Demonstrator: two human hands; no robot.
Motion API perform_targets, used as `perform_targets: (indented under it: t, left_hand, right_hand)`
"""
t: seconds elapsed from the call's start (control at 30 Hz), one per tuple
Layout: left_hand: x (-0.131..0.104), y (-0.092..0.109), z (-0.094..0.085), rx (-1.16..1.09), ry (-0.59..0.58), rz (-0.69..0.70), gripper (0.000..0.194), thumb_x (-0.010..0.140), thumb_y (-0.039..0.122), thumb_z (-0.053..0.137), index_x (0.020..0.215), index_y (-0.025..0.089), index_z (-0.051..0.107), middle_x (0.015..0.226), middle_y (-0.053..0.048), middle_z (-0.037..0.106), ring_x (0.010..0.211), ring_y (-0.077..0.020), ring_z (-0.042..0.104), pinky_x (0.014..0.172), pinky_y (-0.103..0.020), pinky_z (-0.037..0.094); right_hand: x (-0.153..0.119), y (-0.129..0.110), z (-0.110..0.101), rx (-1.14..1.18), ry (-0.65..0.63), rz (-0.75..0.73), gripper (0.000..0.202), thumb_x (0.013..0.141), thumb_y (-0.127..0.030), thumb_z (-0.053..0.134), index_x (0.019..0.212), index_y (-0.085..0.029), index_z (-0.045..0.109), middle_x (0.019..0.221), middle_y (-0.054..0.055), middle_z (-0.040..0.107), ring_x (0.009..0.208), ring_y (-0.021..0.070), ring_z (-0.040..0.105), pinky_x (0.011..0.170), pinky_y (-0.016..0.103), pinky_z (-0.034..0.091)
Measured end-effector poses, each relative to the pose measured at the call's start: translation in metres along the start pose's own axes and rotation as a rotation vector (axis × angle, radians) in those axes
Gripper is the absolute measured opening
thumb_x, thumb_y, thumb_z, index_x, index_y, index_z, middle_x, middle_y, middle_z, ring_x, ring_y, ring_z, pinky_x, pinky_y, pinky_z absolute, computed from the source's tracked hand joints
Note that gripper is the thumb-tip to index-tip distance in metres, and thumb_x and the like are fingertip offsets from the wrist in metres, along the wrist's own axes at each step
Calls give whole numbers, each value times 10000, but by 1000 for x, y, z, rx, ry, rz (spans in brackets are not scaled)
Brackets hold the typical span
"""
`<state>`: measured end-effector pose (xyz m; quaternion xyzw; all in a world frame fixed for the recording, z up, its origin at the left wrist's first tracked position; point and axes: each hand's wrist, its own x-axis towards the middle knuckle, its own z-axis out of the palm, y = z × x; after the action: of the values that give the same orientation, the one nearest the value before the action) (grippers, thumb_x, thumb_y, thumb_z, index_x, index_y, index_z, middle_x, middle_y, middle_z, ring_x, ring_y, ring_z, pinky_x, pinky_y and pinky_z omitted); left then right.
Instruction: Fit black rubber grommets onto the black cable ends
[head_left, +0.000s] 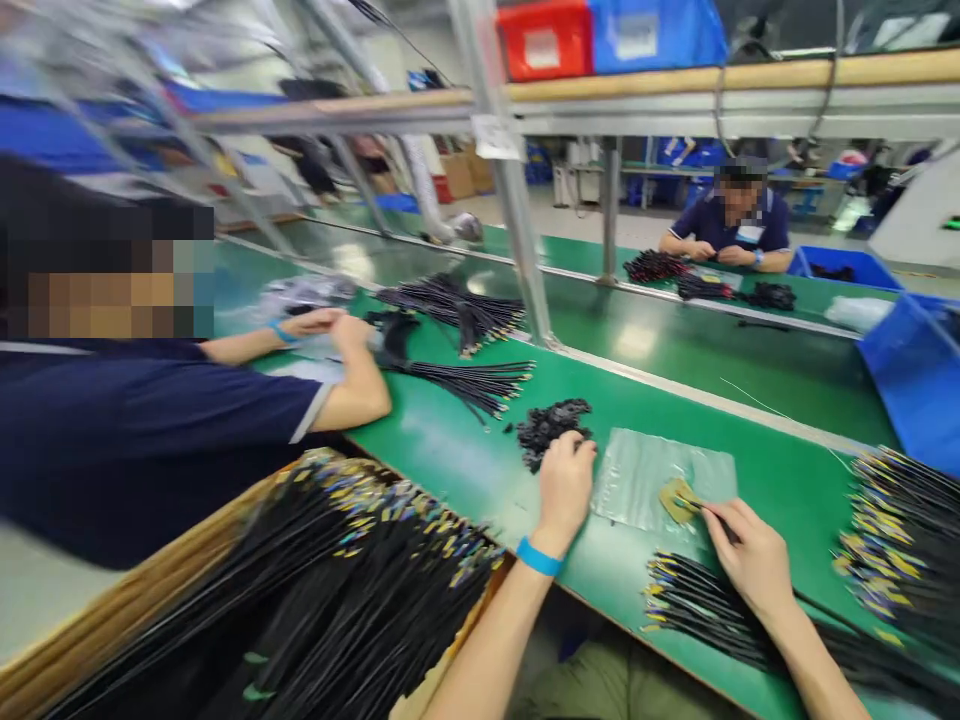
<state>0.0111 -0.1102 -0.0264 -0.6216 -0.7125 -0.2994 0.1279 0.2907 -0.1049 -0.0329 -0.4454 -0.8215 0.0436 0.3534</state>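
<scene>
My left hand reaches to the near right edge of a heap of small black parts. Its fingers are curled together at the heap, and what they pinch, if anything, is hidden. In my right hand a black cable is pinched close to its end. That end lies over a small yellow pad, which rests on a clear plastic bag. Beneath my right hand lies a bundle of black cables with coloured wire ends.
More cables lie at the right, and a box of cables stands at the lower left. A co-worker's arm rests by cable bundles on the left. A metal post rises behind; a blue bin stands right.
</scene>
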Motion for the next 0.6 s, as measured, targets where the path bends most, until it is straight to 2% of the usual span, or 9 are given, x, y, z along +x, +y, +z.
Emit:
perform_targets:
  t: [0.07, 0.2, 0.33, 0.5, 0.6]
  left_hand:
    - [1, -6, 1, -79, 47, 6, 200, 932, 213, 489, 974, 179, 682, 1041, -98, 597, 908, -221, 555, 804, -371, 475]
    - [3, -12, 8, -190, 63, 38, 236, 948, 255, 460, 1022, 168, 667, 1067, -111, 588, 967, -236, 568, 840, -386, 490]
    - [-1, -5, 8, -286, 85, 37, 218, 946, 210, 454, 1030, 152, 647, 1086, -114, 575, 996, -219, 578, 864, -366, 509]
    - [-3, 2, 11, -307, 37, -6, 199, 931, 137, 450, 1020, 159, 626, 1171, -111, 539, 906, -167, 598, 840, -324, 528]
    - [-3, 3, 12, -269, -4, -34, 188, 932, 150, 453, 1014, 173, 621, 1105, -90, 540, 881, -166, 582, 812, -323, 532]
  right_hand:
    - [2, -6, 1, -6, -23, 16, 309, 993, -326, 447, 902, -186, 708, 811, 38, 676, 691, 130, 636, 659, 221, 464]
    - [3, -9, 3, -96, -75, 23, 303, 995, -292, 436, 904, -177, 702, 779, 39, 661, 695, 135, 631, 648, 222, 444]
    - [-7, -8, 1, -215, -157, -78, 368, 1003, -279, 384, 843, -182, 701, 755, 42, 658, 679, 151, 641, 628, 244, 438]
    - [-17, 15, 10, -328, -115, -249, 422, 997, -359, 352, 826, -198, 703, 782, 42, 678, 609, 156, 644, 552, 260, 440]
    - [-18, 31, 17, -311, -98, -296, 435, 972, -363, 342, 810, -208, 716, 796, 52, 692, 595, 160, 643, 520, 263, 461]
